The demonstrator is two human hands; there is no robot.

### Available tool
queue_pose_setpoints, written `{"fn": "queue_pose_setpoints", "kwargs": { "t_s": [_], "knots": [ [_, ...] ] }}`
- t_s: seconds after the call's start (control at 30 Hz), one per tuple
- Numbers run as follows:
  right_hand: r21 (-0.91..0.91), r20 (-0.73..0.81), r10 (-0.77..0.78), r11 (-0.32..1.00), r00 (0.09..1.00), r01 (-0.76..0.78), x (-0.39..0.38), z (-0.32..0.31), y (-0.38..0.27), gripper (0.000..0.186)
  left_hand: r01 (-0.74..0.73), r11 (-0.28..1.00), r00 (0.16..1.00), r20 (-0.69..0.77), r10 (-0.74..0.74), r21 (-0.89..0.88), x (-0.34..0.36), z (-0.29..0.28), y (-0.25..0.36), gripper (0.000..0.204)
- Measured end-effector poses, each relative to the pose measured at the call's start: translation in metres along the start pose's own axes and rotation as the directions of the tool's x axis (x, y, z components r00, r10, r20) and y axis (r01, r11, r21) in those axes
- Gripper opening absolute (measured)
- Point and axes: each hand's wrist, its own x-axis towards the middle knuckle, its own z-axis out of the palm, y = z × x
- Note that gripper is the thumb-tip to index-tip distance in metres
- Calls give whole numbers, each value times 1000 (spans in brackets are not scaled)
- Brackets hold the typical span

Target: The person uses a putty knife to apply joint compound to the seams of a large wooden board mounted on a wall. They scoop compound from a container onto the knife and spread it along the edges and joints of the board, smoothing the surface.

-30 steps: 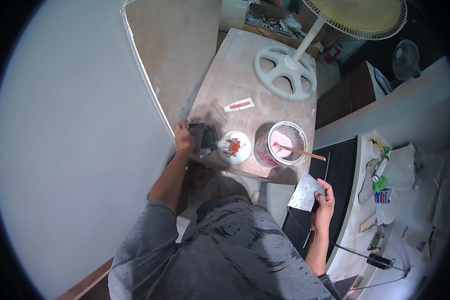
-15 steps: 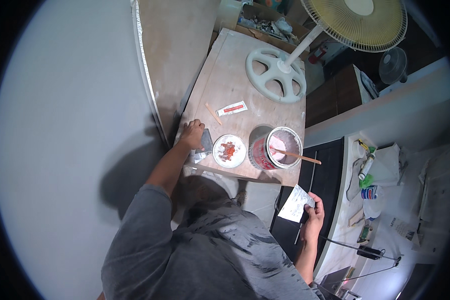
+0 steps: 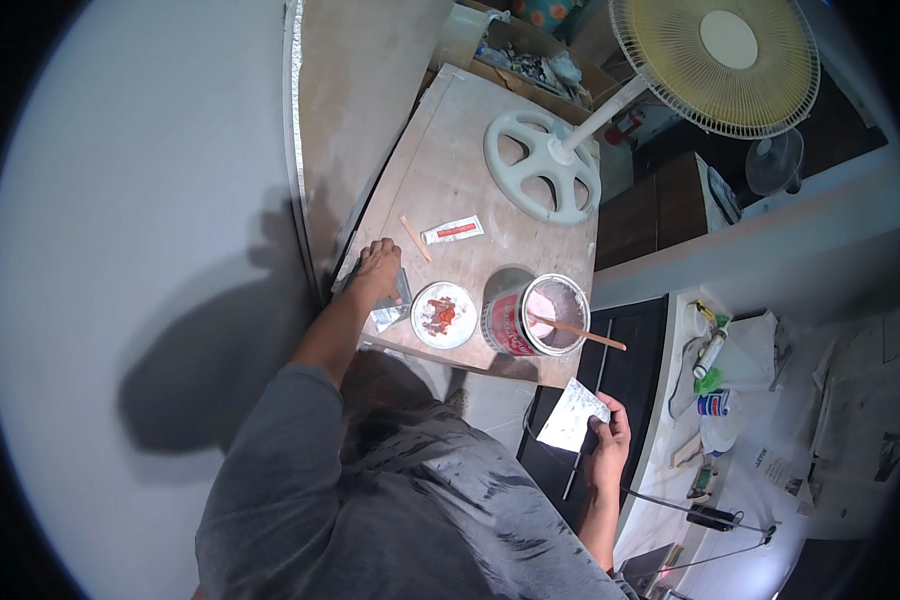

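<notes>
My left hand [image 3: 377,272] is at the table's near left corner, fingers bent over a flat dark grey plate [image 3: 401,290] with the thumb against it. A shinier flat sheet [image 3: 388,317] lies partly under that plate. Off the table's near right corner, my right hand [image 3: 608,438] pinches a thin, squarish metal putty spreader [image 3: 570,418] smeared with white. A round white lid [image 3: 444,315] with orange-red paste lies to the right of my left hand. Beside it stands an open can [image 3: 515,325] of pinkish-white filler, with a wooden stick [image 3: 595,336] slanting out over its rim.
A white tube [image 3: 452,230] and another wooden stick [image 3: 416,238] lie on the wooden table [image 3: 440,150]. The pedestal fan's base [image 3: 530,200] stands at the far end. A pale wall panel [image 3: 150,250] rises on the left. A cluttered counter [image 3: 660,440] runs along the right.
The view has shifted, so the table and its things appear slightly left and lower. The shadow on the left panel looks larger. Both hands keep their holds.
</notes>
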Motion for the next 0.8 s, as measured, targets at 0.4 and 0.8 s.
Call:
{"fn": "queue_pose_setpoints", "kwargs": {
  "t_s": [0.4, 0.8],
  "knots": [
    [-9, 50, 14, 1000, 999, -14, 11, 8, 3, 43, -46, 429, 993, -88, -78, -902, 15, -29, 0, 21],
    [-206, 110, 64, 978, 992, -40, 18, 5, -2, 33, -390, -568, 921, -308, -240, -724, -39, -42, -2, 26]
  ]
}}
